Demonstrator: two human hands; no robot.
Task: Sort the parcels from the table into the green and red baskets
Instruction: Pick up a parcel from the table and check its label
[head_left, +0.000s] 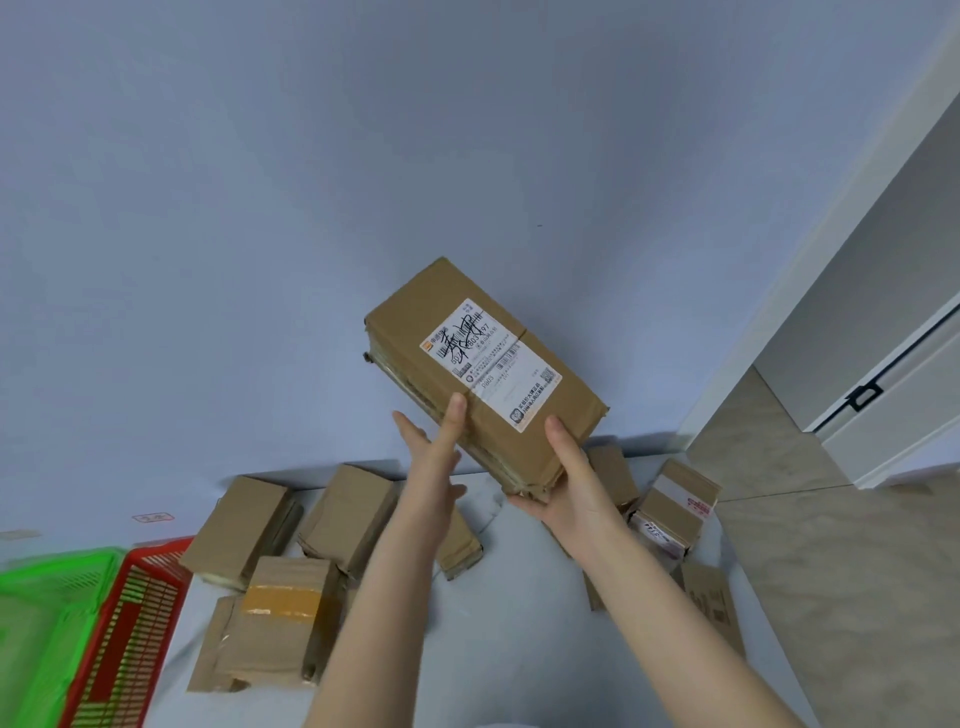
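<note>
Arms outstretched; left hand (434, 460) straight-fingered, right hand (569, 486) with fingers curled beneath parcel (415, 332).

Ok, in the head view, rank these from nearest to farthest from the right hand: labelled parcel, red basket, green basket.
1. labelled parcel, raised, gripped by the right hand
2. red basket, lower left
3. green basket, far left edge
</note>
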